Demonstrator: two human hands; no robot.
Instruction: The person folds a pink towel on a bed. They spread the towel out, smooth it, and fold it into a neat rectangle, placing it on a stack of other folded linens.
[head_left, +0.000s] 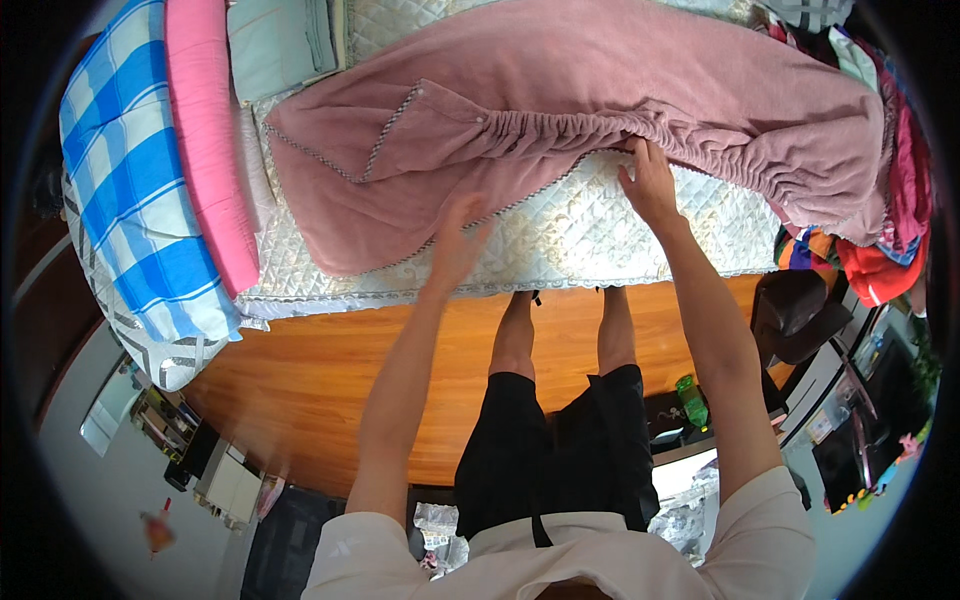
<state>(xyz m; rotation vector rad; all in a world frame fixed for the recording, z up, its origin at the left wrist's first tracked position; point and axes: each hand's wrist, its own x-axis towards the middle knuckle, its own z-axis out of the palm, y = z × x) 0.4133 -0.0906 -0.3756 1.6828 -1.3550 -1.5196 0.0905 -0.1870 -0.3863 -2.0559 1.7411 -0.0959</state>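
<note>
A pink plush robe or blanket (570, 60) with a checked trim and a gathered elastic band (570, 133) lies across a cream quilted bedspread (570, 232). My right hand (651, 180) is at the cloth's near edge, just below the gathered band; its fingertips are partly hidden by the fabric, so its grip cannot be told. My left hand (459, 240), blurred, is over the trimmed near edge further left, with its fingers apart and nothing seen in them. A corner of the cloth with the trim (394, 135) is folded over at the left.
A blue checked pillow (135, 187), a long pink cushion (210, 150) and folded pale green bedding (281, 45) are at the left. Colourful clothes (900, 225) lie piled at the right end. A dark brown chair (795, 315) stands beside the bed, and a green bottle (691, 403) is behind me.
</note>
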